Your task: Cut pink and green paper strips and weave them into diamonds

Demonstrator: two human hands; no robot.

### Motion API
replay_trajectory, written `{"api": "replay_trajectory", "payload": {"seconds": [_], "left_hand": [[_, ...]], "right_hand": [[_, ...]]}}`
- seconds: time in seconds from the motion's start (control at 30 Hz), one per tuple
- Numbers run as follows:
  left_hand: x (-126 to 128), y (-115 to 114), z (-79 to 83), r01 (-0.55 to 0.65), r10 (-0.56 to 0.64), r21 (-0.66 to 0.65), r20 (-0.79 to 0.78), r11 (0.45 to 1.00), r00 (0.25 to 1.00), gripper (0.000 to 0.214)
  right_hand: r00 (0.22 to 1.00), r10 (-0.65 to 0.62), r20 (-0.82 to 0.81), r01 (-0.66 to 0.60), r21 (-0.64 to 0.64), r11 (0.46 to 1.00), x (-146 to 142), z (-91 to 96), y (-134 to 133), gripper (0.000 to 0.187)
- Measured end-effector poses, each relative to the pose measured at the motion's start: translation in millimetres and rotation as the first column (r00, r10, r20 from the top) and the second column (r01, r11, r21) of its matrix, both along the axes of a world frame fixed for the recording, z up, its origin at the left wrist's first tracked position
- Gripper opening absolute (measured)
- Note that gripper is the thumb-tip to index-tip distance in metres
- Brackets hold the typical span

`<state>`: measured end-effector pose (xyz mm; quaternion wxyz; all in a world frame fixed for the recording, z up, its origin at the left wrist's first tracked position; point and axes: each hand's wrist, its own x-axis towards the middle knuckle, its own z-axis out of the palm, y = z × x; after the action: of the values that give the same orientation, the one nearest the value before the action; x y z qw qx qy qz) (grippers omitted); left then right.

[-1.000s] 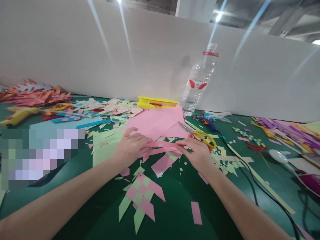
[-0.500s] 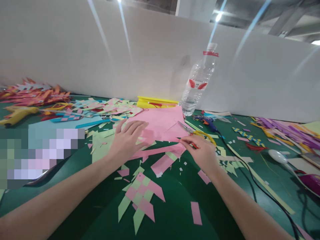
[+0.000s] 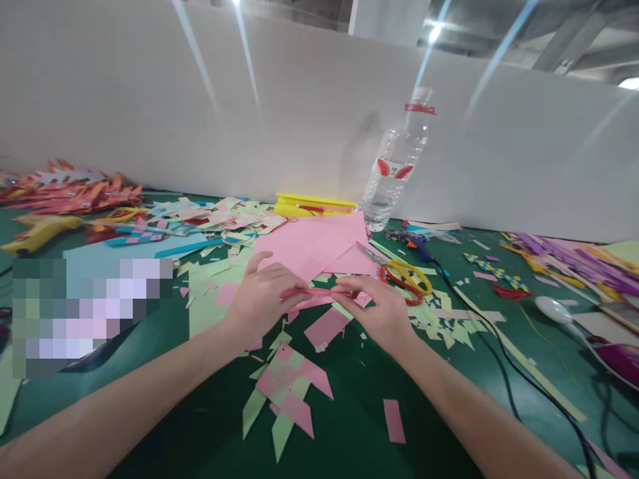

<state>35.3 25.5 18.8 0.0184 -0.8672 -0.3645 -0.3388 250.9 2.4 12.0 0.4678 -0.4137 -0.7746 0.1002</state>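
Note:
My left hand (image 3: pixel 264 296) and my right hand (image 3: pixel 377 309) pinch the two ends of a narrow folded pink paper strip (image 3: pixel 319 293) just above the green table (image 3: pixel 349 432). Behind the strip lies a large pink paper sheet (image 3: pixel 314 246). Yellow-handled scissors (image 3: pixel 399 274) rest at the sheet's right edge, close to my right hand. A woven pink and light-green paper piece (image 3: pixel 284 392) lies near me, below both hands.
A clear plastic bottle (image 3: pixel 397 166) stands by the white back wall, a yellow box (image 3: pixel 312 203) to its left. Paper scraps litter the table. A yellow glue gun (image 3: pixel 37 229) lies far left, a black cable (image 3: pixel 504 366) runs on the right, and coloured strips (image 3: pixel 569 259) are piled far right.
My left hand, flat on the pink sheet half a second ago, has come back and pinched the strip's left end. My right hand shifted left and gripped the right end.

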Motion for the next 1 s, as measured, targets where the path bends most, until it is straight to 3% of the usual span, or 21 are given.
{"api": "replay_trajectory", "payload": {"seconds": [0.07, 0.17, 0.23, 0.33, 0.43, 0.63, 1.0], "left_hand": [[-6.2, 1.3, -0.3, -0.002, 0.004, -0.076, 0.032, 0.997, 0.999, 0.027], [-13.6, 1.8, -1.2, -0.02, 0.03, -0.152, 0.061, 0.988, 0.998, 0.03], [-16.5, 1.2, -1.3, -0.041, 0.053, -0.187, 0.064, 0.982, 0.997, 0.032], [-17.6, -0.7, -0.6, -0.065, 0.076, -0.196, 0.05, 0.978, 0.996, 0.034], [-16.5, -2.5, -0.5, -0.063, 0.075, -0.181, 0.057, 0.981, 0.996, 0.036], [-16.6, -2.6, -1.2, -0.067, 0.075, -0.212, 0.031, 0.975, 0.997, 0.037], [-32.4, 5.8, -10.8, -0.129, 0.135, -0.13, 0.038, 0.983, 0.99, 0.034]], "right_hand": [[0.986, -0.019, -0.167, -0.025, -0.257, 0.966, -6.0, 0.4, 4.6, 0.026], [0.913, -0.062, -0.402, -0.172, -0.519, 0.838, -15.3, -2.6, 12.0, 0.036], [0.85, -0.122, -0.513, -0.254, -0.6, 0.758, -21.6, -5.0, 15.1, 0.041], [0.824, -0.101, -0.558, -0.336, -0.624, 0.706, -29.9, -5.9, 14.9, 0.031], [0.835, -0.024, -0.55, -0.362, -0.582, 0.728, -35.6, -5.6, 11.7, 0.024], [0.817, -0.061, -0.573, -0.3, -0.514, 0.803, -36.6, -10.6, 7.8, 0.022], [0.7, -0.257, -0.667, -0.112, -0.457, 0.882, -4.0, -15.3, 23.9, 0.024]]}}
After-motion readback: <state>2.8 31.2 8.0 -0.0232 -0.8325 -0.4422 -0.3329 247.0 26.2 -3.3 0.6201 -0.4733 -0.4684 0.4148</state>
